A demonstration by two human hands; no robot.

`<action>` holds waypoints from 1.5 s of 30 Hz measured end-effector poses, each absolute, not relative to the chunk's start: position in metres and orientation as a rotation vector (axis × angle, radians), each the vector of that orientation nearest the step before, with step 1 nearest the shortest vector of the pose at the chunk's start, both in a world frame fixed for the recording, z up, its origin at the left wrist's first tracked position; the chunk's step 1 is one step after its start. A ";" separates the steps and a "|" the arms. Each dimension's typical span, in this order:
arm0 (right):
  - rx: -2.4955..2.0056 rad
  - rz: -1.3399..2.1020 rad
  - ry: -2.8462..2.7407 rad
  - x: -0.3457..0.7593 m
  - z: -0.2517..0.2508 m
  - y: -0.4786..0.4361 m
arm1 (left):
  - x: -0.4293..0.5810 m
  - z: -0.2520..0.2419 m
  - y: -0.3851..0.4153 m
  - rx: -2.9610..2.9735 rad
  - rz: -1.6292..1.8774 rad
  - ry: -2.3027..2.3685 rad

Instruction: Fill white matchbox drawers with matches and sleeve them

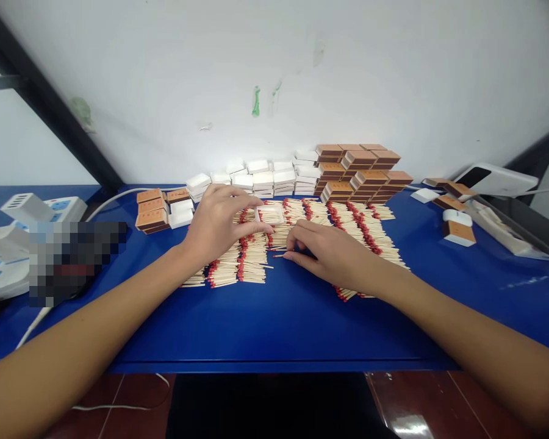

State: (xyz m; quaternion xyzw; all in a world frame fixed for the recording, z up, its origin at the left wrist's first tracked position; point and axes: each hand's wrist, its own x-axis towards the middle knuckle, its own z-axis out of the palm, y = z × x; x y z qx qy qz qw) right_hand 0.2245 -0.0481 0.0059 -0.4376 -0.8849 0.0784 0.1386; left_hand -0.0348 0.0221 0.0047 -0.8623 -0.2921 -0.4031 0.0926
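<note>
My left hand [222,221] grips a small white matchbox tray [271,214] by its left end between thumb and fingers; some red-headed matches show inside it. Just right of it, my right hand [324,251] is low over the table, thumb and fingertips pinched on a single match [279,256] whose red head points left. Rows of loose matches [251,271] with red heads lie under and around both hands. More match rows [357,222] spread behind and beyond my right hand, partly hidden by it.
White matchbox trays [260,180] are stacked along the wall. Brown matchbox sleeves [357,174] are piled beside them, with more boxes [152,210] at left. Power strips [64,210] and a dark, blurred-out object [82,262] occupy the left side. A white device [498,178] stands at right on the blue table [265,329].
</note>
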 end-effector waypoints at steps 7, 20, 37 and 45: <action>-1.282 0.199 -2.598 0.227 0.004 -0.046 | -0.035 0.006 0.022 -2.567 -1.188 -0.827; -1.130 -0.024 -2.398 0.237 0.012 -0.042 | -0.029 0.002 0.013 -2.723 -1.163 -0.832; -1.079 0.045 -2.451 0.230 0.008 -0.045 | -0.034 0.007 0.020 -2.605 -1.233 -0.916; -1.141 0.166 -2.547 0.228 -0.002 -0.041 | -0.035 0.006 0.022 -2.599 -1.217 -0.890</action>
